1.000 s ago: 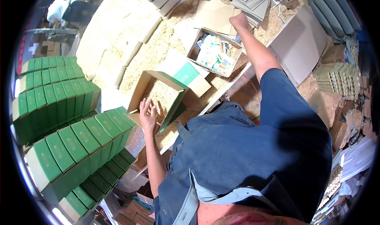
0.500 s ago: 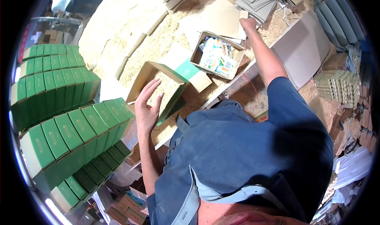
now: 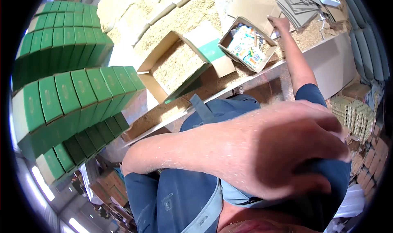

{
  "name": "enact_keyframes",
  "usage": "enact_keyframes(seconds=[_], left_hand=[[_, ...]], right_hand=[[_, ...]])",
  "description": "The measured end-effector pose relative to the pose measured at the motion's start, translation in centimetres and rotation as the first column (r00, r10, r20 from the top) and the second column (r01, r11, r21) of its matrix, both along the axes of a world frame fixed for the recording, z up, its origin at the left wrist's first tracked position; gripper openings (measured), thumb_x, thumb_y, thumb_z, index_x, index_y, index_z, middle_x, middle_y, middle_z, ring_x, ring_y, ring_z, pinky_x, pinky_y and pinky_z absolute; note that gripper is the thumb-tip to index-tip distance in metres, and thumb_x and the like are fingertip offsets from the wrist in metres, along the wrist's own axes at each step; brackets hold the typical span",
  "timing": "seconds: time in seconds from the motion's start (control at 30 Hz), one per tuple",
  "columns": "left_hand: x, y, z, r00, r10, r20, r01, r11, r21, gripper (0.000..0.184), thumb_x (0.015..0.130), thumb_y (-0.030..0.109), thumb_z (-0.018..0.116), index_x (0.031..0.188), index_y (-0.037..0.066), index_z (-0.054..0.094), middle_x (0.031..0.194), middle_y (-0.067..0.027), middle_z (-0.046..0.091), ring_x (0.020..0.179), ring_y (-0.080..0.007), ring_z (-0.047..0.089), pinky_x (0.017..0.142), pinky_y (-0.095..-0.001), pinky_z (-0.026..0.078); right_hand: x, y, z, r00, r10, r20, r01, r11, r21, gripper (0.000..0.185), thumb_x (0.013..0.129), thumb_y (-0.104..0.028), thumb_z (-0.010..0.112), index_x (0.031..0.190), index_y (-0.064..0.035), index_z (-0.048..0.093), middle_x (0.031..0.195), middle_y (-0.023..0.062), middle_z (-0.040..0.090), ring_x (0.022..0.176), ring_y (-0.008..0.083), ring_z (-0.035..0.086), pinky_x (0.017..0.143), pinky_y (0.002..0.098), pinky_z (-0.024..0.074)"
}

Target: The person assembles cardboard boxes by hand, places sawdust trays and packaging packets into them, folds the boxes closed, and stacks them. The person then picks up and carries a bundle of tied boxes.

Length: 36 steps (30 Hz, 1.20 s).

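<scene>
"Hands?"
"Apart: left hand (image 3: 301, 147) raised, half-curled, palm hidden; right hand (image 3: 281, 25) at a flat brown cardboard sheet (image 3: 254, 7), grip unclear, seemingly a picking-up step."
"The open green cardboard box (image 3: 157, 49)?"
"Untouched, left of the sheet; handling it calls for lowering the left hand."

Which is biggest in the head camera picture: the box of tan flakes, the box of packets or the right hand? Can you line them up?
Largest to smallest, as they look:
1. box of tan flakes
2. box of packets
3. right hand
</scene>
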<state>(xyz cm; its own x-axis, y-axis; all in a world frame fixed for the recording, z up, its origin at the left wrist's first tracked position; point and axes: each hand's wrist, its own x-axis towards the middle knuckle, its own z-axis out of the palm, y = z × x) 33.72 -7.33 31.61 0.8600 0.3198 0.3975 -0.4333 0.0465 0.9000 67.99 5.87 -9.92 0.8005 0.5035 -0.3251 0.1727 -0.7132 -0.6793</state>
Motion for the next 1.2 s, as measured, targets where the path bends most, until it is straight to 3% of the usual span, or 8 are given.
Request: enact_keyframes(seconds=[0.1, 0.23, 0.37, 0.57, 0.63, 0.8, 1.0, 1.2], left_hand=[[-0.3, 0.1, 0.5, 0.994, -0.099, 0.037, 0.101, 0.993, -0.065, 0.039, 0.073, 0.019, 0.075, 0.104, 0.000, 0.065, 0.097, -0.0185, 0.061, 0.095, -0.0373, 0.059, 0.085, -0.0424, 0.049], [2.7, -3.5, -2.7, 0.847, 0.331, 0.417, -0.303, 0.944, -0.132, 0.039, 0.069, 0.022, 0.088, 0.102, 0.009, 0.071, 0.103, -0.0063, 0.068, 0.093, -0.0216, 0.063, 0.079, -0.0306, 0.052], [1.9, -3.7, -2.7, 0.864, 0.219, 0.453, -0.098, 0.956, -0.276, 0.039, 0.073, 0.014, 0.085, 0.106, 0.002, 0.069, 0.104, -0.0135, 0.068, 0.095, -0.0279, 0.066, 0.082, -0.0353, 0.054], [-3.3, 2.2, -1.4, 0.983, -0.123, 0.134, 0.158, 0.942, -0.297, 0.048, 0.077, 0.021, 0.080, 0.116, -0.002, 0.064, 0.113, -0.0175, 0.064, 0.102, -0.0318, 0.064, 0.089, -0.0359, 0.050], [-6.9, 4.0, -4.7, 0.978, 0.180, -0.110, -0.177, 0.984, 0.033, 0.039, 0.082, 0.015, 0.070, 0.119, 0.001, 0.065, 0.114, -0.0143, 0.066, 0.106, -0.0261, 0.063, 0.094, -0.0358, 0.048], [-16.7, 3.0, -13.2, 0.336, 0.540, -0.771, -0.539, 0.782, 0.313, 0.034, 0.093, 0.015, 0.059, 0.125, 0.006, 0.063, 0.122, -0.0100, 0.065, 0.114, -0.0177, 0.059, 0.101, -0.0336, 0.045], [-24.9, 1.4, -21.1, -0.086, 0.735, -0.673, -0.768, 0.381, 0.515, 0.031, 0.089, 0.014, 0.066, 0.118, 0.007, 0.067, 0.109, -0.0143, 0.070, 0.100, -0.0203, 0.067, 0.089, -0.0314, 0.051], [-25.8, 2.8, -20.6, -0.270, 0.851, -0.451, -0.586, 0.226, 0.778, 0.037, 0.081, 0.009, 0.069, 0.118, 0.006, 0.064, 0.122, -0.0152, 0.063, 0.112, -0.0329, 0.061, 0.097, -0.0370, 0.048]], right_hand=[[-0.1, 0.5, 0.2, 0.991, 0.124, -0.042, -0.129, 0.975, -0.180, 0.053, 0.066, -0.039, 0.081, 0.100, 0.0016, 0.072, 0.105, 0.0211, 0.070, 0.098, 0.0314, 0.068, 0.086, 0.0380, 0.0523], [-1.3, 0.9, 0.6, 0.998, -0.001, 0.060, 0.005, 0.998, -0.064, 0.041, 0.068, -0.026, 0.073, 0.100, -0.0002, 0.072, 0.104, 0.0209, 0.070, 0.103, 0.0341, 0.067, 0.090, 0.0393, 0.0515], [0.0, 1.0, 1.9, 0.989, 0.016, 0.145, -0.003, 0.996, -0.091, 0.037, 0.069, -0.021, 0.067, 0.099, -0.0001, 0.071, 0.100, 0.0216, 0.070, 0.100, 0.0360, 0.067, 0.088, 0.0398, 0.0517], [0.4, 0.5, 6.0, 0.902, -0.217, 0.373, 0.039, 0.902, 0.430, 0.034, 0.074, -0.021, 0.068, 0.096, 0.0046, 0.069, 0.090, 0.0240, 0.070, 0.089, 0.0373, 0.068, 0.080, 0.0415, 0.0508], [0.8, 0.2, 7.6, 0.952, -0.200, 0.231, 0.034, 0.821, 0.570, 0.028, 0.080, -0.020, 0.071, 0.093, 0.0052, 0.069, 0.088, 0.0185, 0.071, 0.084, 0.0268, 0.069, 0.074, 0.0381, 0.0511], [-6.6, 0.3, 13.9, 0.990, 0.097, -0.102, 0.015, 0.645, 0.764, 0.031, 0.085, -0.017, 0.073, 0.099, 0.0097, 0.065, 0.096, 0.0152, 0.069, 0.085, 0.0181, 0.065, 0.071, 0.0311, 0.0515], [-25.2, 1.4, 17.0, 0.805, 0.591, -0.049, -0.557, 0.782, 0.279, 0.058, 0.077, -0.022, 0.078, 0.117, 0.0146, 0.058, 0.096, 0.0232, 0.068, 0.090, 0.0210, 0.066, 0.080, 0.0300, 0.0541], [-36.7, 2.3, 15.7, 0.656, 0.751, 0.070, -0.722, 0.598, 0.347, 0.034, 0.076, -0.021, 0.078, 0.099, 0.0035, 0.069, 0.093, 0.0213, 0.070, 0.090, 0.0304, 0.069, 0.080, 0.0367, 0.0539]])
